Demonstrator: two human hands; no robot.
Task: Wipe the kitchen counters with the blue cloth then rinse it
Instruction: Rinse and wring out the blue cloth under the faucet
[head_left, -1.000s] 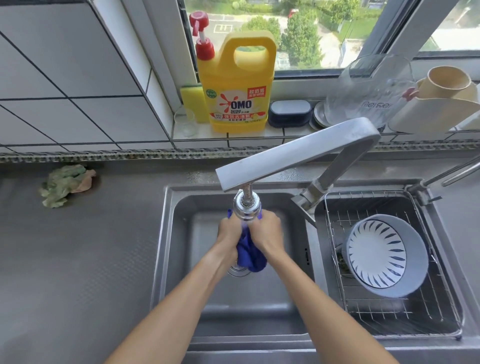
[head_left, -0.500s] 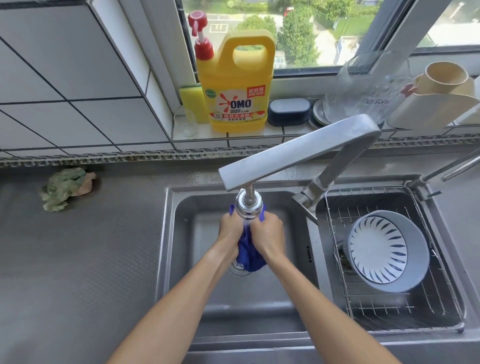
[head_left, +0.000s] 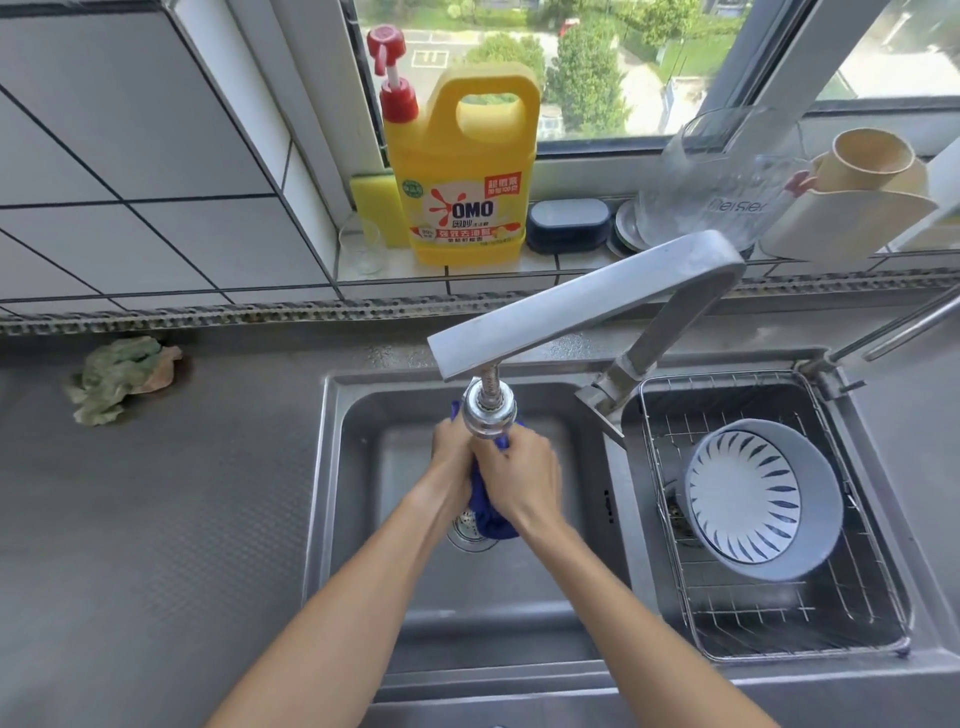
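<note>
Both hands, left (head_left: 451, 457) and right (head_left: 522, 478), clamp the blue cloth (head_left: 488, 512) between them directly under the faucet head (head_left: 488, 413), its bunched length hanging down toward the sink (head_left: 358, 467) drain.

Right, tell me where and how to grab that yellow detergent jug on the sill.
Grip the detergent jug by the looped handle at its top, probably coming from the front, fingers through the opening. It stands upright on the sill, with a sponge close on its left and a dark box on its right, so the sides are crowded.
</note>
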